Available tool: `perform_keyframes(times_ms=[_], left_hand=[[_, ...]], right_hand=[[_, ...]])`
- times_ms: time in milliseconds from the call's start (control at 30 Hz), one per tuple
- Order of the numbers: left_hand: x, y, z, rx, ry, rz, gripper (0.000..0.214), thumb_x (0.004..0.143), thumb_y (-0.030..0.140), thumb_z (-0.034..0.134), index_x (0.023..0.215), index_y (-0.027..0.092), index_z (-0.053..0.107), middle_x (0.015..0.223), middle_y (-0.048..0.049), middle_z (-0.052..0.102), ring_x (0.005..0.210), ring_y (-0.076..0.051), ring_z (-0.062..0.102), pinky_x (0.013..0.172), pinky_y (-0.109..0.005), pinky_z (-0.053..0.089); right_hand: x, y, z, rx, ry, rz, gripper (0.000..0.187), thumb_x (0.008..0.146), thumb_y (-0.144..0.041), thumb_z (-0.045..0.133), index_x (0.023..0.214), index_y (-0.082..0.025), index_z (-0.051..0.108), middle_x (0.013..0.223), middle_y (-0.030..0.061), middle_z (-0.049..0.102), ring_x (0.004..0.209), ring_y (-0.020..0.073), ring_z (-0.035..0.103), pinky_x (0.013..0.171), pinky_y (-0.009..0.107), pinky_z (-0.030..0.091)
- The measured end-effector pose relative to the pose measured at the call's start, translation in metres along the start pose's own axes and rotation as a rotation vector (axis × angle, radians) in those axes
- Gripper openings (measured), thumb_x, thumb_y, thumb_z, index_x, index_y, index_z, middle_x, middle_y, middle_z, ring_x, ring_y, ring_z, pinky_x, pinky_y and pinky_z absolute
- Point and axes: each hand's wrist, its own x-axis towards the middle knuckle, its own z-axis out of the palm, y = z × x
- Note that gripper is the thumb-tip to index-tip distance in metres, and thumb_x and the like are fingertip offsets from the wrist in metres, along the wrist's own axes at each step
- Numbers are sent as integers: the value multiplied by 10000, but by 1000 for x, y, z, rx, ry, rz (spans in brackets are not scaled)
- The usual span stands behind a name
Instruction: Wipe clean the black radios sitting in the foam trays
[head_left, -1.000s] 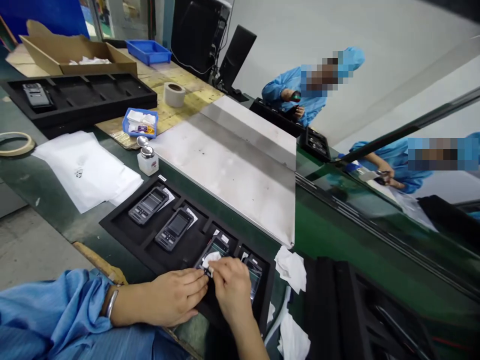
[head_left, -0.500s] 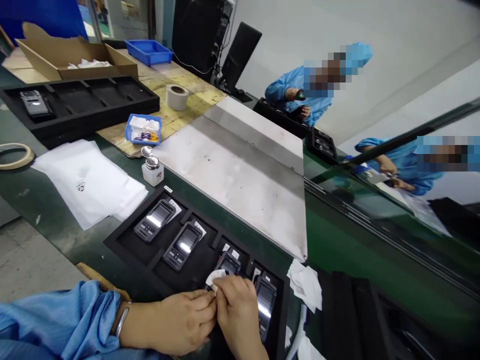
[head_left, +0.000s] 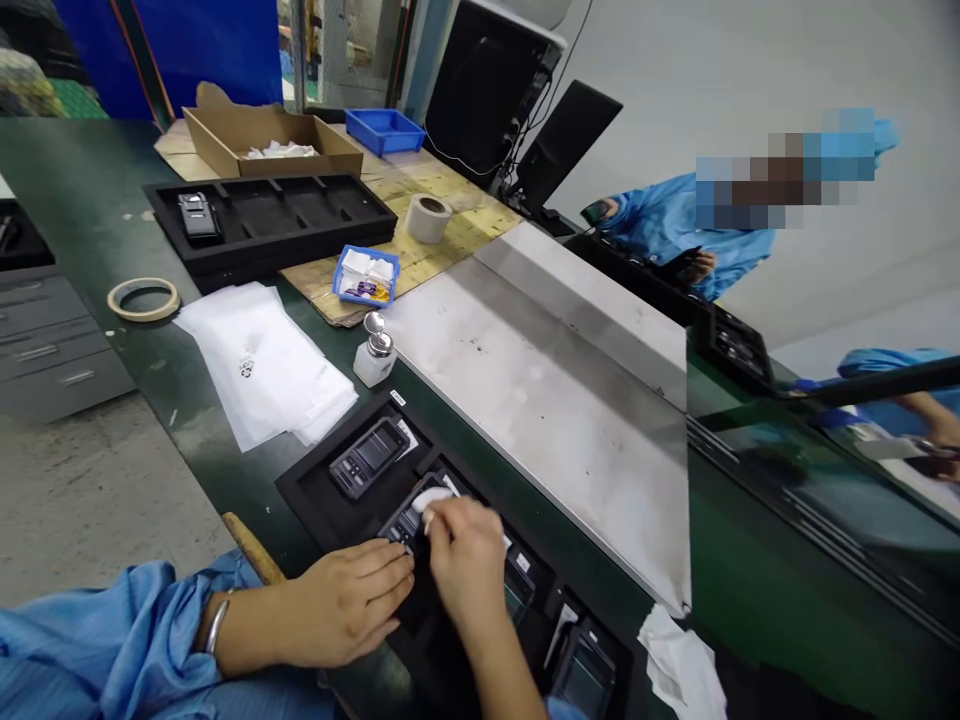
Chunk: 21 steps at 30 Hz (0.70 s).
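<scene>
A black foam tray (head_left: 307,482) near the table's front edge holds several dark handheld devices. My right hand (head_left: 463,566) pinches a small white wipe (head_left: 430,499) and presses it on the second device (head_left: 403,520) from the left. My left hand (head_left: 341,604) rests on the tray with its fingertips against that device's near end. The leftmost device (head_left: 369,457) lies untouched in its slot. Further devices (head_left: 581,672) sit in the slots to the right, partly hidden by my right hand.
A white solvent bottle (head_left: 374,358), white bags (head_left: 262,362), a tape ring (head_left: 143,298), a blue bin (head_left: 366,275), a second black tray (head_left: 270,215), a tape roll (head_left: 427,217) and a cardboard box (head_left: 270,140) lie beyond. A steel plate (head_left: 540,370) spans the middle. Crumpled wipes (head_left: 679,665) lie right. Workers in blue sit opposite.
My view swung left. Both hands shifted from the third device to the second one from the left, the wipe still pinched in my right hand.
</scene>
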Motion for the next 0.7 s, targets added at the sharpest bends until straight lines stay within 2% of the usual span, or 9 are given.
perform_keyframes(times_ms=[67, 133, 200, 300, 400, 467, 567, 633, 700], left_hand=[[-4, -3, 3, 11, 0, 12, 368, 922, 233, 538, 1252, 80, 596, 1236, -97, 661, 1206, -228, 573, 1110, -353, 450], [-6, -5, 6, 21, -2, 23, 388, 918, 238, 542, 1269, 79, 588, 1260, -95, 650, 1218, -229, 565, 1118, -342, 440], [-6, -6, 8, 22, 7, 41, 376, 908, 245, 552, 1242, 81, 609, 1247, -98, 656, 1204, -227, 576, 1114, -336, 445], [-5, -8, 10, 27, 34, 81, 324, 889, 255, 572, 1155, 90, 656, 1159, -102, 690, 1161, -230, 604, 1112, -343, 450], [-4, -10, 8, 44, 40, 113, 400, 890, 283, 565, 1217, 59, 623, 1210, -123, 668, 1158, -235, 605, 1090, -341, 473], [-3, -13, 1, -28, 50, 104, 410, 880, 276, 557, 1221, 56, 614, 1188, -126, 675, 1100, -214, 630, 1043, -316, 509], [-8, -23, -17, -98, 132, 15, 338, 856, 201, 539, 1155, 81, 638, 1091, -123, 701, 1020, -206, 649, 1010, -351, 532], [-15, -33, -28, 3, 181, -112, 328, 865, 170, 525, 1161, 83, 636, 1135, -140, 689, 1102, -242, 625, 1038, -421, 509], [-23, -45, -35, 128, 191, -196, 343, 892, 173, 507, 1205, 92, 621, 1204, -135, 671, 1184, -253, 591, 1074, -441, 477]], right_hand=[[-4, -5, 1, 17, -22, -43, 219, 913, -151, 456, 842, -217, 653, 797, 3, 655, 756, 172, 553, 753, 325, 307], [-4, -7, 0, -46, 48, -21, 210, 911, -161, 464, 839, -212, 654, 782, 13, 653, 749, 180, 551, 741, 327, 305], [-1, -8, 1, -98, 63, -33, 202, 906, -168, 470, 833, -207, 654, 766, 22, 646, 740, 187, 548, 729, 328, 306], [3, -7, 3, -53, -47, -98, 235, 913, -151, 434, 846, -214, 650, 792, 19, 654, 749, 177, 561, 741, 324, 317], [11, -3, 4, -105, 50, -10, 201, 910, -199, 479, 807, -208, 651, 767, 27, 660, 728, 185, 565, 726, 322, 330], [18, -9, 7, -78, 37, -11, 180, 905, -211, 502, 808, -208, 654, 768, 22, 661, 733, 184, 570, 739, 320, 340], [30, -32, 18, 56, -31, -72, 170, 911, -181, 494, 859, -213, 652, 822, 10, 665, 788, 170, 579, 780, 310, 343], [42, -47, 30, 79, -69, -89, 175, 902, -158, 488, 864, -214, 649, 826, 8, 657, 799, 169, 572, 787, 310, 335], [57, -53, 41, 20, -97, -88, 180, 886, -150, 489, 840, -214, 651, 811, 16, 650, 784, 177, 564, 772, 319, 320]])
